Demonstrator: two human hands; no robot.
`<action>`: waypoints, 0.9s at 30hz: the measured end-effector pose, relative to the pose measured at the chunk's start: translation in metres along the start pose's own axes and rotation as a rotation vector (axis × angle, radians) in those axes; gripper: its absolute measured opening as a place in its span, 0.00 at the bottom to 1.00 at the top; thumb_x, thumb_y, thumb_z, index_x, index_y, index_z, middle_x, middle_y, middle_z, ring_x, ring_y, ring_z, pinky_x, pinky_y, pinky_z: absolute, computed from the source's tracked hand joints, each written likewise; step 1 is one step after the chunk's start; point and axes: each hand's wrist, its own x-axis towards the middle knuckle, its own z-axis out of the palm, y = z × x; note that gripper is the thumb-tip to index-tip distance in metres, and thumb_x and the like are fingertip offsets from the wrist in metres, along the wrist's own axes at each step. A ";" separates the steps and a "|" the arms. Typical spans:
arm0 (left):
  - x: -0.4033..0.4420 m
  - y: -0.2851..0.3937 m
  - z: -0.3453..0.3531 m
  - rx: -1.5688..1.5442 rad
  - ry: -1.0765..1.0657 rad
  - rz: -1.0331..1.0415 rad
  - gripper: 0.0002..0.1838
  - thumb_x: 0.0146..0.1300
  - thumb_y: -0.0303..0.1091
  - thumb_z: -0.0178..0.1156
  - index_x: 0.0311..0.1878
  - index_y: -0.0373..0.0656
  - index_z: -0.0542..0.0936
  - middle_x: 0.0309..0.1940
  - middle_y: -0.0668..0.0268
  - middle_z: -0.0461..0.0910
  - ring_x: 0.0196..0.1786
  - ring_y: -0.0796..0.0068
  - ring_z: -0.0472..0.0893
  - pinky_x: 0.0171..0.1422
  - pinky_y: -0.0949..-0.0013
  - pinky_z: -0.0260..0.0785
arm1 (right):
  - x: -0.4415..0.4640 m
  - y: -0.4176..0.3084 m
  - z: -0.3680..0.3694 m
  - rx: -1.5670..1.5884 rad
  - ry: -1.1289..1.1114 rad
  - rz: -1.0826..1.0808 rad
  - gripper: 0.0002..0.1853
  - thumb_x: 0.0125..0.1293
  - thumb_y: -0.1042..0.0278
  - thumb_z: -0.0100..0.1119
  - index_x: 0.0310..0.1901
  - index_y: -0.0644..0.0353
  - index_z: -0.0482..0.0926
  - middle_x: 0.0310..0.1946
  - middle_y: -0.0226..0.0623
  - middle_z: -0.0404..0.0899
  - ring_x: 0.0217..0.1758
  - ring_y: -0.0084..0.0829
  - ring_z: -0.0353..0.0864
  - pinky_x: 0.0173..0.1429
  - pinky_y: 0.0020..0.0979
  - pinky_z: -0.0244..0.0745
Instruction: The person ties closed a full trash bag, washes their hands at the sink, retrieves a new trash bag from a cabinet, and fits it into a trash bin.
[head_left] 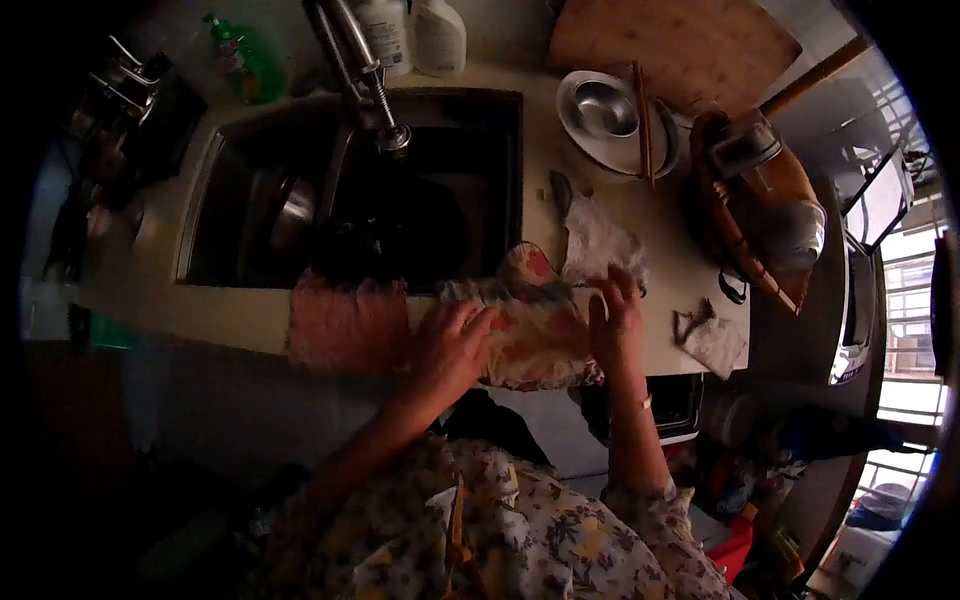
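Note:
A patterned, crumpled cloth (540,340) lies over the counter's front edge, just in front of the sink. My left hand (460,343) rests on its left end, fingers slightly bent. On its right end is my right hand (615,315), fingers reaching forward and partly apart. A reddish cloth (350,325) hangs over the edge to the left of my left hand. Behind my right hand lies a pale grey cloth (598,240). Whether either hand's fingers pinch the fabric is too dark and blurred to make out.
The double sink (440,210) with its faucet (385,115) is behind the cloths. Bowls (605,110) with chopsticks, a wooden board (670,50) and a brown basket (715,190) stand at the right rear. A small rag (712,342) lies at the right front. A green bottle (250,65) is back left.

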 end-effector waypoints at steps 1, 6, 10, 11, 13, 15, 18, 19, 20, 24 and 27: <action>0.015 0.010 0.000 0.049 0.063 0.057 0.28 0.55 0.35 0.65 0.61 0.49 0.73 0.59 0.57 0.68 0.62 0.50 0.68 0.64 0.53 0.63 | 0.023 -0.001 0.003 -0.021 0.052 -0.040 0.17 0.59 0.72 0.57 0.52 0.53 0.77 0.56 0.48 0.71 0.57 0.50 0.71 0.55 0.45 0.71; 0.040 0.036 0.035 0.111 -0.084 0.143 0.36 0.51 0.50 0.68 0.65 0.58 0.70 0.71 0.58 0.53 0.71 0.44 0.55 0.70 0.41 0.51 | 0.052 0.074 0.028 -0.442 0.039 -0.230 0.22 0.61 0.61 0.56 0.58 0.50 0.73 0.61 0.46 0.68 0.63 0.49 0.66 0.62 0.48 0.66; 0.042 0.024 0.035 0.053 -0.164 0.234 0.37 0.52 0.53 0.67 0.67 0.61 0.68 0.75 0.59 0.47 0.75 0.47 0.49 0.72 0.37 0.43 | 0.037 0.094 -0.008 -0.569 0.002 -0.074 0.24 0.65 0.59 0.54 0.62 0.50 0.70 0.64 0.45 0.66 0.64 0.50 0.67 0.61 0.47 0.68; 0.037 0.019 0.030 0.067 -0.150 0.194 0.37 0.52 0.53 0.67 0.67 0.61 0.68 0.75 0.59 0.47 0.75 0.47 0.49 0.72 0.37 0.43 | 0.034 0.094 -0.009 -0.671 0.033 -0.060 0.24 0.66 0.60 0.53 0.63 0.52 0.70 0.64 0.47 0.66 0.64 0.50 0.67 0.61 0.46 0.68; 0.031 0.012 0.019 0.102 -0.077 0.262 0.33 0.57 0.47 0.64 0.67 0.55 0.68 0.73 0.57 0.52 0.73 0.50 0.55 0.72 0.42 0.50 | 0.035 0.058 -0.006 -0.470 0.047 -0.158 0.23 0.66 0.64 0.53 0.63 0.54 0.69 0.64 0.47 0.66 0.64 0.50 0.67 0.62 0.45 0.68; 0.007 -0.013 0.027 -0.015 0.164 0.110 0.31 0.60 0.44 0.62 0.67 0.51 0.68 0.72 0.56 0.55 0.72 0.51 0.58 0.71 0.46 0.54 | 0.024 0.006 0.018 -0.227 0.039 -0.277 0.23 0.63 0.76 0.54 0.62 0.60 0.70 0.64 0.47 0.66 0.65 0.48 0.67 0.64 0.39 0.67; -0.036 -0.057 0.008 0.058 0.620 -0.230 0.25 0.65 0.35 0.56 0.65 0.41 0.68 0.66 0.56 0.64 0.67 0.50 0.66 0.66 0.57 0.65 | 0.001 -0.079 0.060 0.262 -0.352 -0.303 0.21 0.59 0.78 0.54 0.56 0.60 0.75 0.60 0.46 0.70 0.63 0.43 0.71 0.61 0.34 0.71; -0.052 -0.080 0.005 0.118 0.617 -0.300 0.25 0.65 0.35 0.56 0.65 0.41 0.68 0.67 0.55 0.64 0.68 0.50 0.65 0.67 0.55 0.63 | -0.002 -0.096 0.076 0.258 -0.428 -0.416 0.21 0.58 0.78 0.54 0.55 0.59 0.76 0.59 0.45 0.71 0.61 0.44 0.72 0.60 0.35 0.72; -0.064 -0.099 0.001 0.178 0.618 -0.373 0.26 0.64 0.34 0.56 0.65 0.41 0.68 0.67 0.55 0.63 0.68 0.51 0.64 0.67 0.53 0.62 | -0.003 -0.108 0.094 0.252 -0.506 -0.534 0.20 0.57 0.77 0.54 0.54 0.59 0.77 0.58 0.45 0.72 0.60 0.45 0.73 0.59 0.35 0.73; -0.088 -0.107 -0.033 0.471 0.412 -0.420 0.25 0.62 0.34 0.56 0.63 0.40 0.70 0.67 0.55 0.63 0.70 0.53 0.62 0.69 0.50 0.58 | 0.002 -0.135 0.160 0.182 -0.452 -0.752 0.21 0.54 0.74 0.56 0.53 0.59 0.77 0.56 0.45 0.74 0.56 0.47 0.75 0.57 0.38 0.74; -0.097 -0.112 -0.029 0.506 0.428 -0.484 0.27 0.60 0.37 0.56 0.63 0.41 0.70 0.67 0.55 0.63 0.71 0.54 0.60 0.71 0.48 0.53 | 0.008 -0.146 0.175 0.094 -0.357 -0.897 0.20 0.54 0.72 0.57 0.52 0.60 0.78 0.56 0.47 0.74 0.53 0.46 0.77 0.56 0.40 0.74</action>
